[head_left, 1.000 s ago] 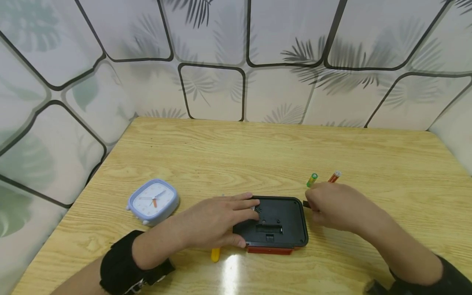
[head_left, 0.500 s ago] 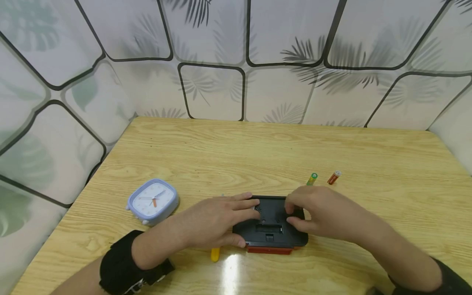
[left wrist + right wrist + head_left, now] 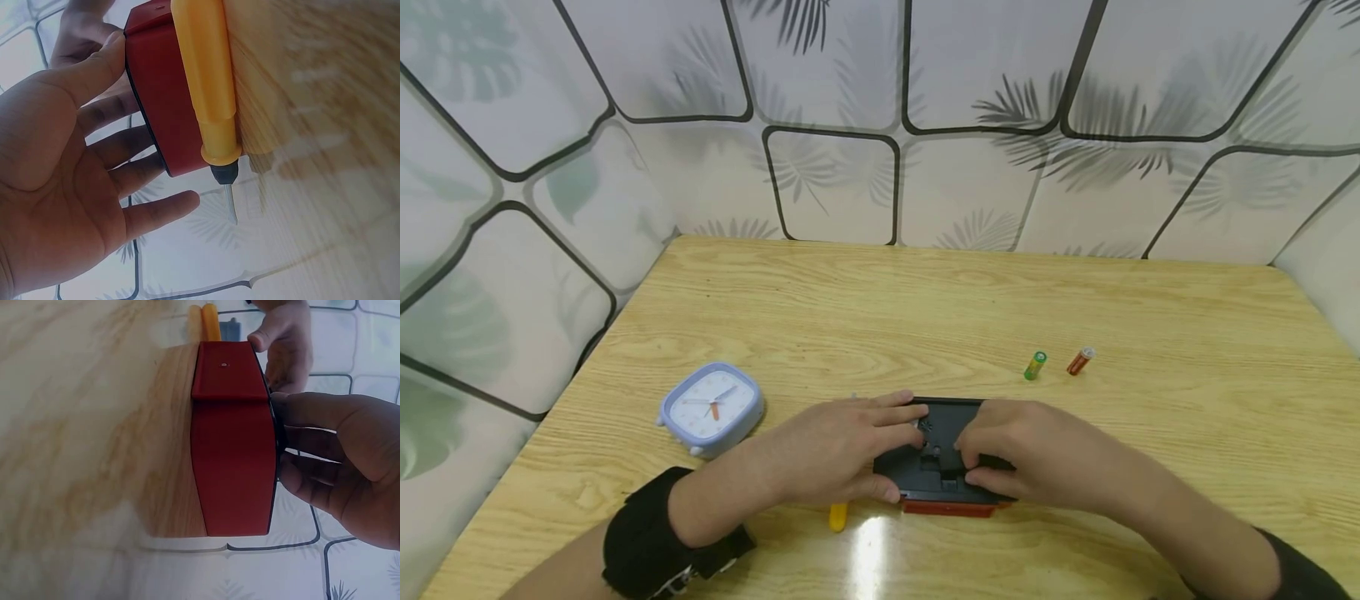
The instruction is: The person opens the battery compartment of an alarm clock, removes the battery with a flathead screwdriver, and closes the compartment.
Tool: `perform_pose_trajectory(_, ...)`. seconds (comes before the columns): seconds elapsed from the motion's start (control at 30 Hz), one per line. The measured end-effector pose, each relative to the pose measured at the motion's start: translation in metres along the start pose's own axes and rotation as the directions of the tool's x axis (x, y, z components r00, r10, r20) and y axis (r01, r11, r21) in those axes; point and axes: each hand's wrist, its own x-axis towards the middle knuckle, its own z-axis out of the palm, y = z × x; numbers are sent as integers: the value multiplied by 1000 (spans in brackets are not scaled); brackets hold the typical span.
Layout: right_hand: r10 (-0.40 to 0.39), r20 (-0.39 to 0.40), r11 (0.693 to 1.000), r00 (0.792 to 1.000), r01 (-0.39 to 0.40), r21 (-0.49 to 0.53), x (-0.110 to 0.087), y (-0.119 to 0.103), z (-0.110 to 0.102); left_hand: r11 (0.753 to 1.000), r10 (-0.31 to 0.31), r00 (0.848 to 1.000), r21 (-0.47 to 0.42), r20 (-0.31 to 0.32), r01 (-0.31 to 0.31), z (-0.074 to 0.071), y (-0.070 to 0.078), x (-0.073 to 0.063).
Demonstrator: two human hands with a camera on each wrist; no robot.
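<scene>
A device with a red body (image 3: 234, 456) and a black back panel (image 3: 906, 468) lies back-up on the table. My left hand (image 3: 842, 450) rests on its left side, fingers extended over the panel and thumb at the near edge. With thumb and fingertips my right hand (image 3: 1037, 450) pinches a small black battery cover (image 3: 953, 461) at the battery compartment in the panel. The fingers hide most of this cover, and I cannot tell whether it sits in its slot. Beside the device, partly under my left hand, lies a screwdriver (image 3: 209, 75) with a yellow handle.
A blue alarm clock (image 3: 713, 408) stands left of my left forearm. Behind my right hand lie a green battery (image 3: 1035, 365) and a red-brown battery (image 3: 1080, 361). The wooden table (image 3: 850, 308) reaches back to a patterned wall covering (image 3: 962, 192).
My right hand has moved left from beside the device onto its back panel, bringing the black battery cover to the compartment. Both batteries now show fully. The left hand has stayed in place.
</scene>
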Motion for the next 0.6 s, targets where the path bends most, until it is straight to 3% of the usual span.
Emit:
perform_pose_trajectory(0.33, -76, -68, 988, 995, 66, -140, 2, -3, 10, 1000, 24, 1000, 13, -10, -24, 0, -1, 0)
perform_pose_trajectory(0.6, -48, -85, 992, 995, 38, -117, 5, -6, 15, 1000, 22, 1000, 9, -20, -22, 0, -1, 0)
